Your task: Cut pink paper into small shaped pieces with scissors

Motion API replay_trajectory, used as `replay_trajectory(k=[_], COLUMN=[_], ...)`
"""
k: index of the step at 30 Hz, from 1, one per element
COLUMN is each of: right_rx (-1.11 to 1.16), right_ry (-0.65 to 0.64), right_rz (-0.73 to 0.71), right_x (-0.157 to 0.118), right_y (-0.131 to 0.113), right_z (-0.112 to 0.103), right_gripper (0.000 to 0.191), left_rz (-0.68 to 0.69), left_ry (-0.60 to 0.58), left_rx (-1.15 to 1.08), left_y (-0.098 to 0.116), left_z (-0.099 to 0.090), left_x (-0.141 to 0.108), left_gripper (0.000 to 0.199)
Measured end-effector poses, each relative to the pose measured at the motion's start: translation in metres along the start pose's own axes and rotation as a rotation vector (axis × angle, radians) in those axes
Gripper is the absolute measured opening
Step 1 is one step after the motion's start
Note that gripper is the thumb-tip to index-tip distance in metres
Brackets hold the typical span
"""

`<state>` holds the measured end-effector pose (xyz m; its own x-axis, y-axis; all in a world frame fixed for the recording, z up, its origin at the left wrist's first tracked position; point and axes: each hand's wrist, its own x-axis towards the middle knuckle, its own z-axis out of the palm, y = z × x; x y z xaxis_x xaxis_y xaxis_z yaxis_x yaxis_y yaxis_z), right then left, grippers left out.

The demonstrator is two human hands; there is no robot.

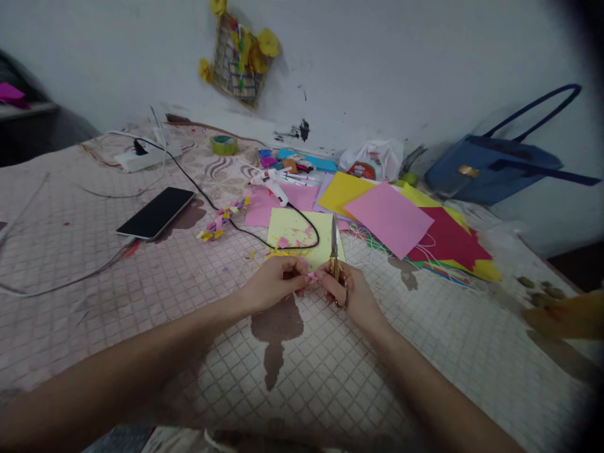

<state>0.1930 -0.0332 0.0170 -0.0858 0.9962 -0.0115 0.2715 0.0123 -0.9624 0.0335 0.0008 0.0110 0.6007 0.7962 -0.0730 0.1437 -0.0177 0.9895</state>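
Observation:
A small pink paper piece (312,277) is pinched between the fingertips of both hands. My left hand (278,281) is closed on its left end. With thumb and fingertip my right hand (350,290) grips the other end, and it also keeps hold of gold-handled scissors (335,242), blades pointing up and away. Just beyond my hands lies a pale yellow sheet (309,220) strewn with pink and yellow paper scraps. To its left rests a strip of pink, purple and yellow paper bits (221,220).
A white glue gun (275,187) lies behind the pale sheet, its black cord curving across the bed-like surface. Coloured papers (389,217) and white string spread to the right. A tablet (156,212) and power strip (148,157) are left; a blue handbag (500,167) leans at the wall.

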Motion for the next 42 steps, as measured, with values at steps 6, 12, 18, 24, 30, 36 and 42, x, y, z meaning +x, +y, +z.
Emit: replay_trajectory(k=[6,12,18,24,30,36,42], right_rx=[0.060,0.078,0.057,0.167,0.226,0.210,0.239], right_ry=[-0.080,-0.108,-0.128,-0.118,-0.125,-0.125,-0.120], right_rz=[0.041,0.014,0.017,0.067,0.085,0.091,0.098], right_x=[-0.0014,-0.0021,-0.0043,-0.0071,-0.0065,-0.0065,-0.0067], right_y=[0.0004,0.0067,0.0057,0.0049,0.0052,0.0028,0.0044], right_z=[-0.0032,-0.0025,-0.0004,0.0034,0.0045,0.0047,0.0056], right_gripper=[0.026,0.021,0.022,0.025,0.028,0.027,0.030], left_rz=[-0.044,-0.076,-0.101,-0.114,-0.104,-0.092,-0.083], left_ry=[-0.052,-0.080,-0.057,-0.047,-0.049,-0.076,-0.081], left_rx=[-0.174,-0.200,-0.215,-0.259,-0.271,-0.229,-0.214], left_y=[-0.0035,0.0003,0.0019,0.0025,0.0023,0.0020,0.0023], left_z=[-0.0021,-0.0008,-0.0004,-0.0016,-0.0009,0.0006,0.0011], left_x=[0.0011,-0.0006,-0.0015,-0.0016,-0.0029,-0.0025,-0.0024], left_gripper=[0.018,0.021,0.020,0.020,0.019,0.022,0.022])
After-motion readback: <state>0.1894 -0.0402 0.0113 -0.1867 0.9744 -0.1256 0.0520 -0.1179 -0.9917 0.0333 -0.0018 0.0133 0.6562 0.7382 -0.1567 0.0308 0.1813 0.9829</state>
